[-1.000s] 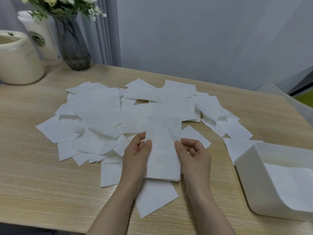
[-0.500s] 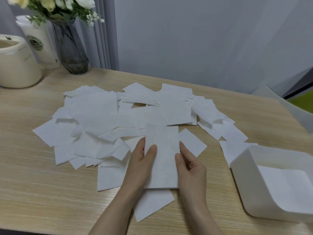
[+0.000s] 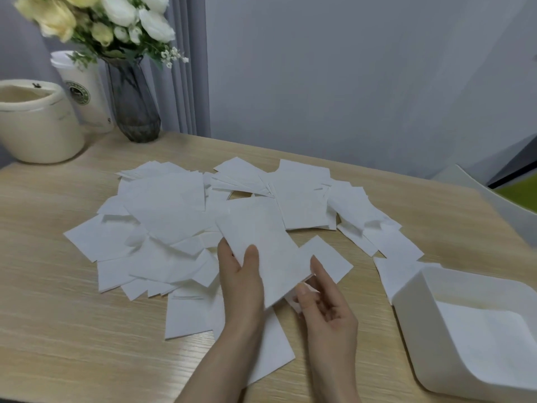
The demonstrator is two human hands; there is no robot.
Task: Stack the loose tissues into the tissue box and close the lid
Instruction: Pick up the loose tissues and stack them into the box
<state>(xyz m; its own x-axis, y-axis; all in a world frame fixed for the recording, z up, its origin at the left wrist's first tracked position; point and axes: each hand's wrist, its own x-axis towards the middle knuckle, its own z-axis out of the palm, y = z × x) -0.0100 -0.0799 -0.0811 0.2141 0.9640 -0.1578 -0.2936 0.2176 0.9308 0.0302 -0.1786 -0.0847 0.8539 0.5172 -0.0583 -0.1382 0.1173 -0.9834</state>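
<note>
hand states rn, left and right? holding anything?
Left hand: holds the small tissue stack, thumb on top.
Right hand: fingers loosely curled at the stack's lower right corner; a firm grip cannot be told.
</note>
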